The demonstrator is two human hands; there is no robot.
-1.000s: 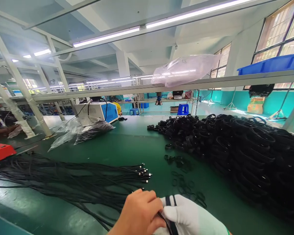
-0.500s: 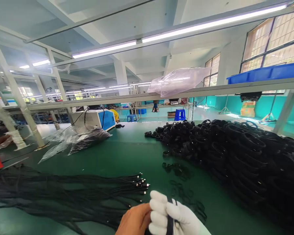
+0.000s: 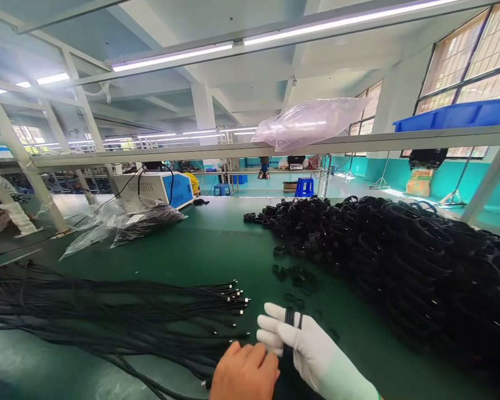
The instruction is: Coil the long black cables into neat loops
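Note:
My right hand [image 3: 294, 339], in a white glove, is low at the centre, its thumb bent over the fingers. Several thin black bands [image 3: 289, 316] circle the gloved fingers. A black cable [image 3: 288, 354], looped in a bundle, shows in part beneath the thumb. My left hand [image 3: 245, 371], bare, is curled closed against the gloved fingertips; what its fingers hold is hidden. To the left, long straight black cables [image 3: 150, 311] lie in a bunch, their metal plug ends pointing toward my hands. Small black loops [image 3: 295, 278] are scattered just beyond the glove.
A large heap of coiled black cables [image 3: 383, 244] covers the right of the green table [image 3: 216, 250]. Back left are a clear plastic bag [image 3: 144, 222] and a blue-and-white machine [image 3: 166, 189]. Overhead, a shelf [image 3: 216, 153] carries a pink plastic bag [image 3: 308, 122] and blue tray [image 3: 462, 115].
My left hand has moved from beside the gloved fingers to lower in front of them, knuckles up. The gloved fingers have straightened somewhat and the black bands show more. The view has tilted slightly down.

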